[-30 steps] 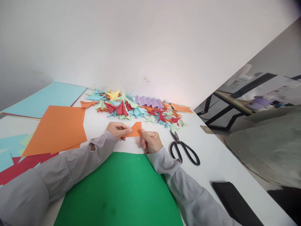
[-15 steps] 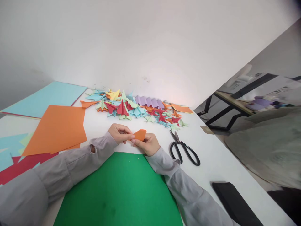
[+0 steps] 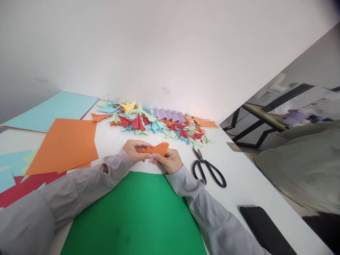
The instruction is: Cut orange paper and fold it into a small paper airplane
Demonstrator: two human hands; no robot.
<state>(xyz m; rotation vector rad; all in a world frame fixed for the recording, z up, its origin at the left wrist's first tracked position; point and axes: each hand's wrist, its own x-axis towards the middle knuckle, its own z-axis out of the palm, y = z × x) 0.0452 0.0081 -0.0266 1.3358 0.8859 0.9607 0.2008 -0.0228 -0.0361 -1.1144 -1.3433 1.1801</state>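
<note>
Between my two hands is a small folded piece of orange paper (image 3: pixel 160 149), held just beyond the far edge of a green sheet (image 3: pixel 132 212). My left hand (image 3: pixel 135 150) pinches its left end, thumb in front and fingers behind. At the right end, my right hand (image 3: pixel 170 161) grips the paper with the thumb along its lower edge. Part of the paper is hidden by the fingers. Beyond the hands lies a pile of folded paper shapes (image 3: pixel 138 122) in red, orange, blue, green and yellow, with a pleated purple strip (image 3: pixel 169 115) among them.
Black-handled scissors (image 3: pixel 207 168) lie right of my right hand. A black flat object (image 3: pixel 265 228) is near the right table edge. Orange sheets (image 3: pixel 66 145), red paper (image 3: pixel 29 187) and light blue sheets (image 3: pixel 58 109) lie at left. A white wall (image 3: pixel 148 49) rises behind.
The orange paper has turned in my hands and more of it shows, with a fold standing out toward the left. My right hand has shifted slightly right.
</note>
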